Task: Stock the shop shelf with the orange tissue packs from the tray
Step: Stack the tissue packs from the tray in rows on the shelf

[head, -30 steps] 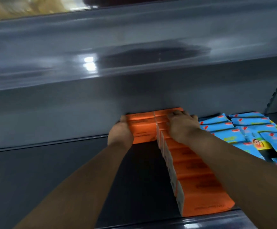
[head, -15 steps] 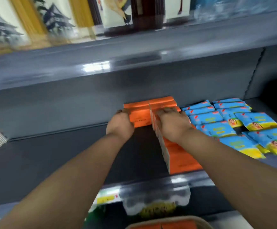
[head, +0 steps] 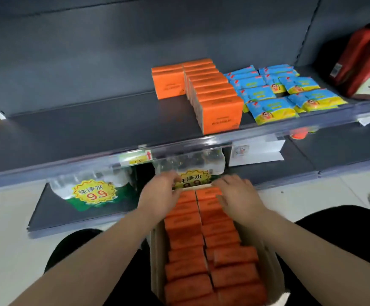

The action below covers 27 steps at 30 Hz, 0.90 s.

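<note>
Both your forearms reach forward from 6 o'clock and meet at the far end of the tray, a cardboard one standing between your knees. Your left hand sits knuckles up at the tray's 11 o'clock corner, its fingers curled down over the farthest pack of the left column. You cannot tell from here whether that grip has closed on the pack or only lies against it. Your right hand is at the 1 o'clock corner, palm down. Its fingers are spread and nearly straight, lying flat on the right column, and that grip has hold of nothing.

The orange tissue packs fill the tray in two columns running from 6 to 12 o'clock. Each pack has its long axis across, from 9 to 3 o'clock.

At 12 o'clock, on the shelf, a stocked row of the same packs stands on edge, front to back. Their printed faces are toward you and their long axes run from 9 to 3 o'clock. A short stack touches the back of the row on its 9 o'clock side. Blue-and-yellow packets lie just beside the row at 3 o'clock, and a red bag stands at 2 o'clock.

Between the tray and the shelf runs a clear price rail. Below it, wrapped water bottles with yellow 9.9 stickers sit just beyond your fingertips.
</note>
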Available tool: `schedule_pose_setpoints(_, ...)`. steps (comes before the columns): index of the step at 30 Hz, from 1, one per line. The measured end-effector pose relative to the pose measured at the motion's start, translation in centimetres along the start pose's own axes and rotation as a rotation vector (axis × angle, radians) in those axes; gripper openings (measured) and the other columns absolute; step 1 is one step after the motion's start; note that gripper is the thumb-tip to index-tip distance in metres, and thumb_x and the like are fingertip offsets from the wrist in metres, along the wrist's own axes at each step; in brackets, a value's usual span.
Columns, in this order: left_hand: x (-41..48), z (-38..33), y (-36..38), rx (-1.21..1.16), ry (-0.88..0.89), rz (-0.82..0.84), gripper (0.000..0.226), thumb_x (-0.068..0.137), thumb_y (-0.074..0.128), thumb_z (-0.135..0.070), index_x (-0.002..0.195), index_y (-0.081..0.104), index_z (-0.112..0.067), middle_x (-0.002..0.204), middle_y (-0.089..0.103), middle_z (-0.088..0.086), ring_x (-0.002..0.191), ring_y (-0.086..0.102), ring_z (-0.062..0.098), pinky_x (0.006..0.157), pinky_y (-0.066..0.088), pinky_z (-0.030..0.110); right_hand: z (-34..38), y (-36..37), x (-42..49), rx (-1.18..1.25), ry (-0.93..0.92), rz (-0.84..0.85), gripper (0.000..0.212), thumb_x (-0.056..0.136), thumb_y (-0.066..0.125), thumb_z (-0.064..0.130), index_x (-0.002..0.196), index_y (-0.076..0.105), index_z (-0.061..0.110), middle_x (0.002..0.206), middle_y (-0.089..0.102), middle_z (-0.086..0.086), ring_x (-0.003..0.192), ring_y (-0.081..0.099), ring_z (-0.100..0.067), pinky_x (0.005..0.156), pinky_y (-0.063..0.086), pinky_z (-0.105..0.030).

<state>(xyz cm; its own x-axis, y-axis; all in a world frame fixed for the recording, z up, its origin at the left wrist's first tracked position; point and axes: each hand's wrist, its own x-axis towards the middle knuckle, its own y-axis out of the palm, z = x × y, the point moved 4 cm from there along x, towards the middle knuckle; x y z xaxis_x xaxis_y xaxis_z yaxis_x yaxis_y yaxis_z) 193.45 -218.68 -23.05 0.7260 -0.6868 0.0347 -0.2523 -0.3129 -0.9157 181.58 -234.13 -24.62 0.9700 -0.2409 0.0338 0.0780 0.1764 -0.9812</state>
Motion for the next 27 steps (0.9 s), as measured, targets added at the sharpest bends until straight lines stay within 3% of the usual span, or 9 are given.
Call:
schedule_pose_setpoints(6,-3.5,1.2,6.9,0.083,-0.059,0.217,0.033,0.090,0.055,-0.027,0.123,0.054,-0.023,0.124,0.057,-0.001,0.113,0.054,0.018,0.096,0.044,0.030,-2.0,5.5,-3.3,-0.001,0.086,0.269,0.043,0.097,0.036,0.026,0.139,0.037,0.030,0.142,0.043,0.004,0.130,0.038,-0.023,0.106,0.028,-0.037)
schedule_pose_setpoints(12,-3.6,2.0,9.4,0.191,-0.122,0.327,0.026,0.090,0.051,-0.027,0.116,0.051,-0.024,0.118,0.057,0.000,0.103,0.059,0.021,0.084,0.052,0.037,-2.0,8.3,-0.9,0.059,0.103,0.293,0.043,0.097,0.035,0.020,0.140,0.035,0.028,0.146,0.038,0.002,0.132,0.035,-0.022,0.107,0.030,-0.044)
schedule_pose_setpoints(15,-3.3,2.5,9.4,0.215,-0.147,0.290,0.028,0.092,0.048,-0.024,0.120,0.049,-0.023,0.120,0.056,-0.002,0.106,0.057,0.019,0.079,0.049,0.032,-1.9,9.3,0.1,0.054,0.124,0.296,0.044,0.098,0.035,0.020,0.141,0.033,0.026,0.148,0.034,0.001,0.137,0.029,-0.021,0.108,0.028,-0.046)
schedule_pose_setpoints(19,-3.2,3.3,9.1,0.236,-0.214,0.265,0.027,0.091,0.050,-0.023,0.119,0.049,-0.023,0.117,0.059,-0.002,0.103,0.058,0.019,0.075,0.048,0.033,-1.8,10.3,1.0,-0.075,0.124,0.262,0.041,0.096,0.042,0.023,0.137,0.037,0.025,0.140,0.040,-0.003,0.130,0.035,-0.023,0.105,0.032,-0.044)
schedule_pose_setpoints(22,-3.3,3.5,9.2,0.281,-0.196,0.284,0.030,0.091,0.053,-0.027,0.120,0.048,-0.023,0.117,0.058,-0.001,0.106,0.056,0.019,0.076,0.046,0.032,-2.2,10.5,0.8,-0.141,0.149,0.250,0.033,0.093,0.044,0.021,0.125,0.046,0.024,0.130,0.043,-0.004,0.121,0.039,-0.024,0.103,0.033,-0.042)
schedule_pose_setpoints(27,-2.9,3.4,10.6,0.399,-0.080,0.323,0.036,0.089,0.053,-0.022,0.124,0.047,-0.021,0.126,0.052,0.001,0.117,0.047,0.021,0.090,0.046,0.035,-3.2,9.9,-0.4,-0.129,0.262,0.233,0.029,0.091,0.046,0.029,0.119,0.046,0.024,0.125,0.047,-0.002,0.118,0.042,-0.023,0.099,0.033,-0.042)
